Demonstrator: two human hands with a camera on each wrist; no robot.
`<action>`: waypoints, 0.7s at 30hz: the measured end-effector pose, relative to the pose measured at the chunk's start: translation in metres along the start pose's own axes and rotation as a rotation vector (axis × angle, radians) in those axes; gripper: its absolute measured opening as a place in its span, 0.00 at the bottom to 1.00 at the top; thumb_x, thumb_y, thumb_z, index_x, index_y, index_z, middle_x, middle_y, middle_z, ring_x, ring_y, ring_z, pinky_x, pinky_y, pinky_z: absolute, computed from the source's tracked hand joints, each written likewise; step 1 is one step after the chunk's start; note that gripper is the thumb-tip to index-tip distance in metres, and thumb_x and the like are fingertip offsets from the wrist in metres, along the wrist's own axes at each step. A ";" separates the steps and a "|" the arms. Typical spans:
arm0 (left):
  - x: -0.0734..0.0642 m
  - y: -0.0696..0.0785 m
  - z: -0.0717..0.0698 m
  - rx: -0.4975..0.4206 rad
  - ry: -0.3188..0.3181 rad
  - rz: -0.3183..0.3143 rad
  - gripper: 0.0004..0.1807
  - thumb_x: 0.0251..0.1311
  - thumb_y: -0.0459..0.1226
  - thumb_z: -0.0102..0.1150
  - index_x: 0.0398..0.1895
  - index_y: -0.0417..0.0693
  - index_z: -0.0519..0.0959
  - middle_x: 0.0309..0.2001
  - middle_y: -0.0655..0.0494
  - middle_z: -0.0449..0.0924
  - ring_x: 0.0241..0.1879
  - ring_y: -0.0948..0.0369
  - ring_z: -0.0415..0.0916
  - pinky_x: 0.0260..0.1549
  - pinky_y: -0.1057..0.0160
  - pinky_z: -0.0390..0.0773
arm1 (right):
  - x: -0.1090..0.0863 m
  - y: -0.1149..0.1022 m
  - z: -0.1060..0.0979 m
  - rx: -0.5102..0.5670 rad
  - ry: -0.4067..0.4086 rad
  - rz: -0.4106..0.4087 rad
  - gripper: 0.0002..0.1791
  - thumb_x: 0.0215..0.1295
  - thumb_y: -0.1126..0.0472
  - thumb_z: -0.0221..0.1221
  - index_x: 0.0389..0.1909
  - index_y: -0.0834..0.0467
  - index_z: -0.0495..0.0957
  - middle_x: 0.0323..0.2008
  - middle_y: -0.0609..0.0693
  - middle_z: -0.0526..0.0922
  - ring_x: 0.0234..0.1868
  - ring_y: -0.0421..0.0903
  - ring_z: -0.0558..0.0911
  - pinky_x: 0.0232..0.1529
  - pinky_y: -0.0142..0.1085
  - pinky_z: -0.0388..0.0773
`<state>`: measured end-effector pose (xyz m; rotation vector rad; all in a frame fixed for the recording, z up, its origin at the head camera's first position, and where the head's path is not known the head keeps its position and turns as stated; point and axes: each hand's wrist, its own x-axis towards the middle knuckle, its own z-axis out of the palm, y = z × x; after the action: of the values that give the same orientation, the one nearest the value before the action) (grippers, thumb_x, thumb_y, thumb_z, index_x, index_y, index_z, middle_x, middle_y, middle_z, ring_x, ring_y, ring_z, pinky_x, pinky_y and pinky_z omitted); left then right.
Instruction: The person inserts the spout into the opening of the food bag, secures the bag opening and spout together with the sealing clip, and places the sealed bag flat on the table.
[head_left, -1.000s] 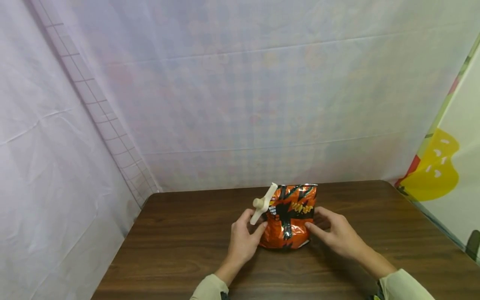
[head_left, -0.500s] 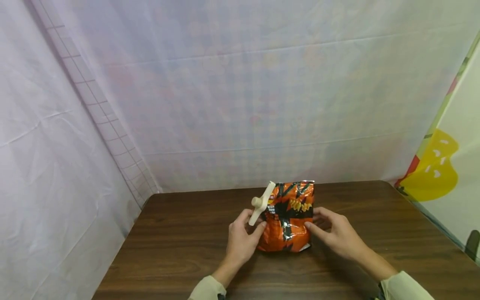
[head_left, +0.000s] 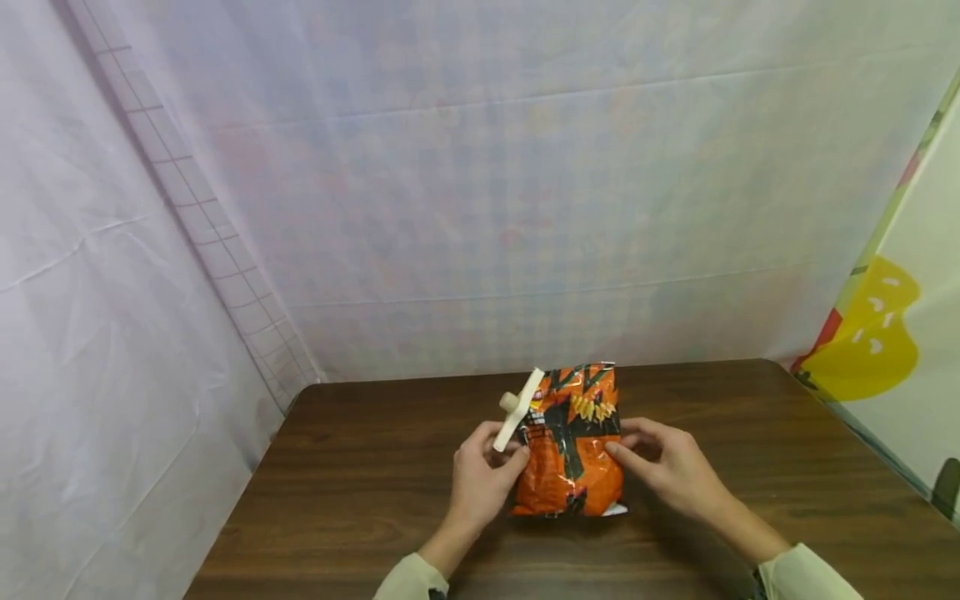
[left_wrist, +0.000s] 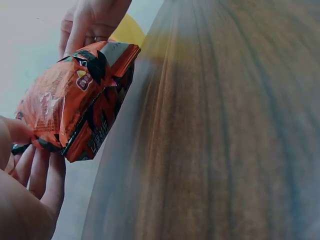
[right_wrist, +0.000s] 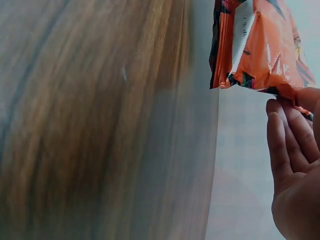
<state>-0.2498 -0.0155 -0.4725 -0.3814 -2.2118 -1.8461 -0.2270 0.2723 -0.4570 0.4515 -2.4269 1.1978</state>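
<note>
An orange and black foil chip bag (head_left: 570, 454) is held up between both hands over the table. A cream strip-shaped bag clip (head_left: 519, 410) with a round, cap-like knob slants across its upper left corner. My left hand (head_left: 480, 479) pinches the left edge of the bag just below the clip, thumb in front and fingers behind. At the right edge, my right hand (head_left: 671, 467) pinches the bag the same way, as the right wrist view also shows with its fingers (right_wrist: 280, 145) under the foil. The bag's bottom seam faces me, and its back is hidden in the head view.
A dark wood-grain table (head_left: 360, 500) stretches beneath the hands. Pale fabric curtain (head_left: 480, 208) hangs behind its far edge and along the left side. On the right is a white panel with a yellow printed shape (head_left: 862, 350).
The bag has shifted slightly left, and its lower end has tipped down and nearer, so more of its front shows. Both hands keep their hold and drift a little left with it.
</note>
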 end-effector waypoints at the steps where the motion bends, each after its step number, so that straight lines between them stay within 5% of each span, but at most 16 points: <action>1: -0.001 -0.001 -0.001 -0.005 -0.002 -0.012 0.14 0.59 0.36 0.78 0.47 0.50 0.87 0.35 0.53 0.93 0.29 0.69 0.81 0.34 0.72 0.79 | 0.000 0.000 0.001 0.005 -0.003 0.006 0.18 0.70 0.61 0.73 0.54 0.68 0.85 0.33 0.43 0.91 0.34 0.33 0.87 0.38 0.31 0.87; 21: -0.009 -0.010 -0.004 -0.153 -0.044 -0.230 0.21 0.58 0.35 0.78 0.54 0.41 0.84 0.37 0.52 0.92 0.32 0.65 0.84 0.29 0.70 0.83 | -0.004 0.004 0.014 0.022 -0.082 0.154 0.21 0.73 0.54 0.71 0.56 0.67 0.84 0.31 0.43 0.91 0.35 0.35 0.89 0.40 0.31 0.87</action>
<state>-0.2447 -0.0216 -0.4842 -0.2029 -2.2300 -2.1534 -0.2283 0.2637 -0.4693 0.3308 -2.5597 1.2942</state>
